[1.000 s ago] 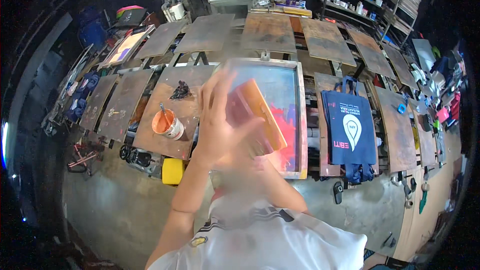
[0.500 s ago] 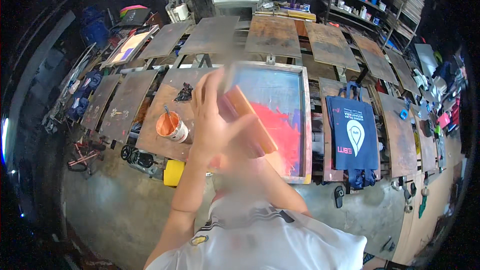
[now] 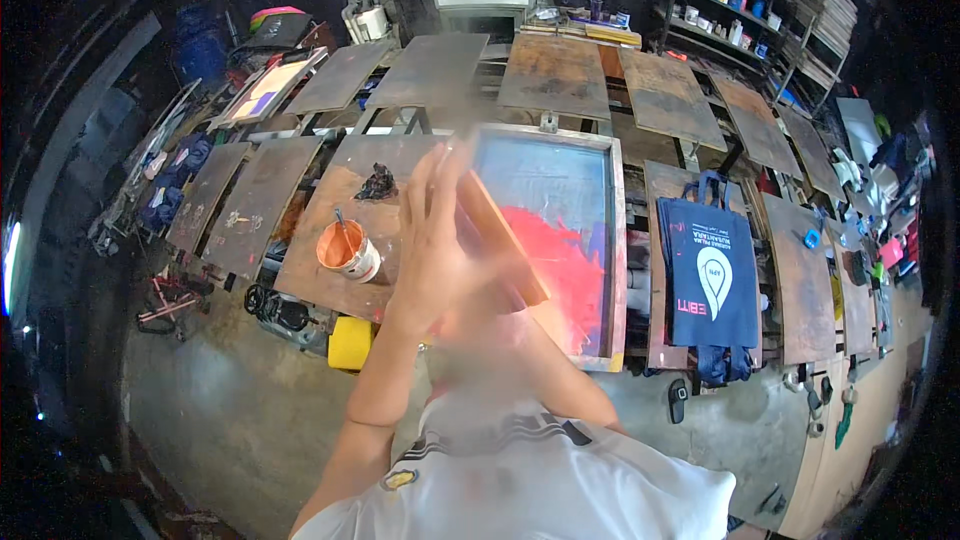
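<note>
My left hand point(image 3: 430, 240) is wrapped at the side of an orange and translucent purple squeegee point(image 3: 505, 235), which is held tilted over a framed mesh screen point(image 3: 615, 240). Bright red ink point(image 3: 565, 270) covers much of the screen's lower part. My right hand point(image 3: 500, 325) is at the squeegee's lower end, mostly hidden by a blurred patch, so its fingers cannot be made out. To the left, a tub of orange ink point(image 3: 348, 255) with a stick in it sits on a stained board point(image 3: 315, 285), beside a dark crumpled lump point(image 3: 376, 183).
Dark navy tote bags point(image 3: 705, 270) lie on a board at right. Wooden pallets point(image 3: 550, 75) stand in two rows, with a shelf of containers point(image 3: 725, 30) behind. A yellow block point(image 3: 350, 340) hangs below the near edge; sandals point(image 3: 678, 400) are on the floor.
The squeegee and my left hand have shifted a little leftward over the screen, showing more red ink beside them. The view has moved slightly, putting the surroundings further right in the picture.
</note>
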Demonstrator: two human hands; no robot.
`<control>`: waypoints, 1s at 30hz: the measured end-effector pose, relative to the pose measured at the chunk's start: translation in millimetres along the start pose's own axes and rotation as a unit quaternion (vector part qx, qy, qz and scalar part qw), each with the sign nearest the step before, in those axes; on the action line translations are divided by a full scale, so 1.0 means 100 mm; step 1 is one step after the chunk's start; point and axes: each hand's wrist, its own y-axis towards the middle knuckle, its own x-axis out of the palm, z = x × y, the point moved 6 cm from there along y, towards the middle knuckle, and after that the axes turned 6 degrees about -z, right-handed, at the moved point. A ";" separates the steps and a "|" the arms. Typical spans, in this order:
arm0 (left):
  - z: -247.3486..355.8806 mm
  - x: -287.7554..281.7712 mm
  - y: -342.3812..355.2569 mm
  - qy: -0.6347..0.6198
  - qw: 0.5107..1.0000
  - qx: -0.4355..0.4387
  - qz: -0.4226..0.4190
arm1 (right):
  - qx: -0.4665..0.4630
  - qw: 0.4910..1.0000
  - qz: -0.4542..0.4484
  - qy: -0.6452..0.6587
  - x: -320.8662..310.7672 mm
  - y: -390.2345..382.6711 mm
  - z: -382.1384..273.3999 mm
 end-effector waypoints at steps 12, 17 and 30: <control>0.26 0.08 -0.02 0.033 0.999 0.016 -0.029 | -0.113 0.960 0.096 0.236 -0.06 -0.15 0.19; 0.23 0.13 -0.04 0.046 0.998 0.016 -0.036 | -0.105 0.964 0.062 0.237 0.01 -0.11 0.14; -0.36 -0.16 0.22 0.014 0.999 -0.019 -0.044 | -0.044 0.960 0.021 0.275 0.20 -0.05 0.19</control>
